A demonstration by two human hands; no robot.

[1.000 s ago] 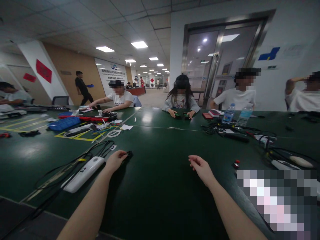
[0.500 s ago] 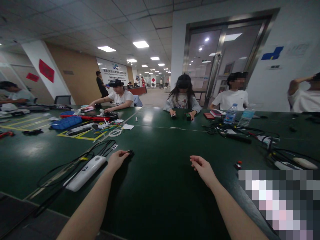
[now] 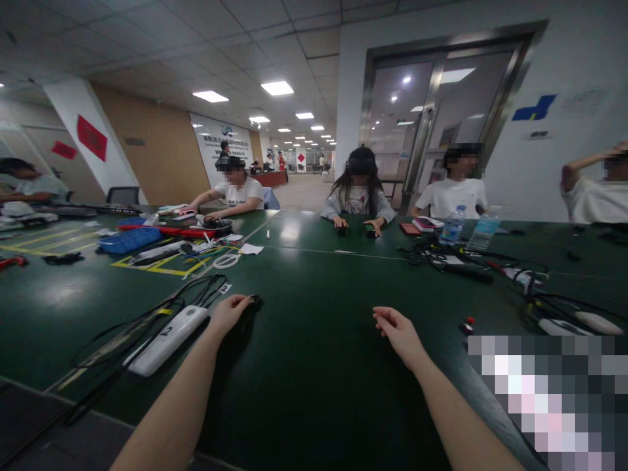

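My left hand [image 3: 229, 315] is closed in a pinch on a small dark object [image 3: 254, 299] just above or on the green table; its kind is too small to make out. Past that wrist lies a long white power bank-like case [image 3: 169, 341] marked 2, with black cables [image 3: 189, 294] beside it. My right hand [image 3: 395, 327] hovers over the table's right half, fingers loosely bent and slightly apart, with nothing visible in them. A small red and black item [image 3: 468, 324] lies to its right.
The green table [image 3: 304, 314] stretches across the view. Far left are a blue basket [image 3: 130, 240] and a white cable coil [image 3: 226, 261]. On the right stand water bottles [image 3: 452, 226] among black cables [image 3: 534, 297]. Across the table a person's hands [image 3: 375, 227] rest on small dark objects.
My hands stay almost where they were. The dark object in my left hand looks slightly turned. In the background, a walking person has moved right.
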